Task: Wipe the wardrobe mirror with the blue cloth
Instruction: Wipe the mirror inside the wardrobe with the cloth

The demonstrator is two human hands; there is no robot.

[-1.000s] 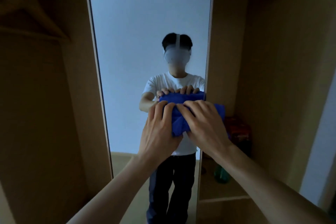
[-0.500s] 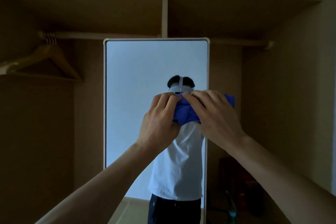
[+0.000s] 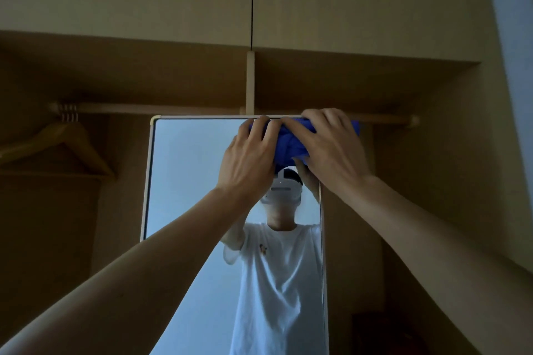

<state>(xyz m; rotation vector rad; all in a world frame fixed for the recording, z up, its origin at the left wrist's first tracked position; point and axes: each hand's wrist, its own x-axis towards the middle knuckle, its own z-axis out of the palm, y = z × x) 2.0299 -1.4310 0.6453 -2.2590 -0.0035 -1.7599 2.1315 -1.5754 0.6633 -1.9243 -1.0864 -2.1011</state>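
Clearly, the wiping stood at the very top of the mirror [image 3: 196, 181]: the blue cloth [image 3: 290, 144] was bunched against the glass just under the mirror's upper frame, toward its right corner, with a fold poking out past the mirror's right edge. The left hand [image 3: 248, 158] and the right hand [image 3: 331, 150] sat side by side on it, touching, their fingers curled over the bunch and pressing it to the glass. To do this stroke well, the person would probably want to spread the cloth flatter so more of it met the glass. With even pressure from both hands, it could then go along under the frame toward the mirror's left corner, before working down in overlapping passes. Whether that left side had been wiped could not be told. Leaning hard so high up might rock the mirror. A clothes rail [image 3: 173, 109] ran just behind the mirror's top, and a wooden hanger [image 3: 69, 138] hung well to the mirror's left, out of the stroke's way.
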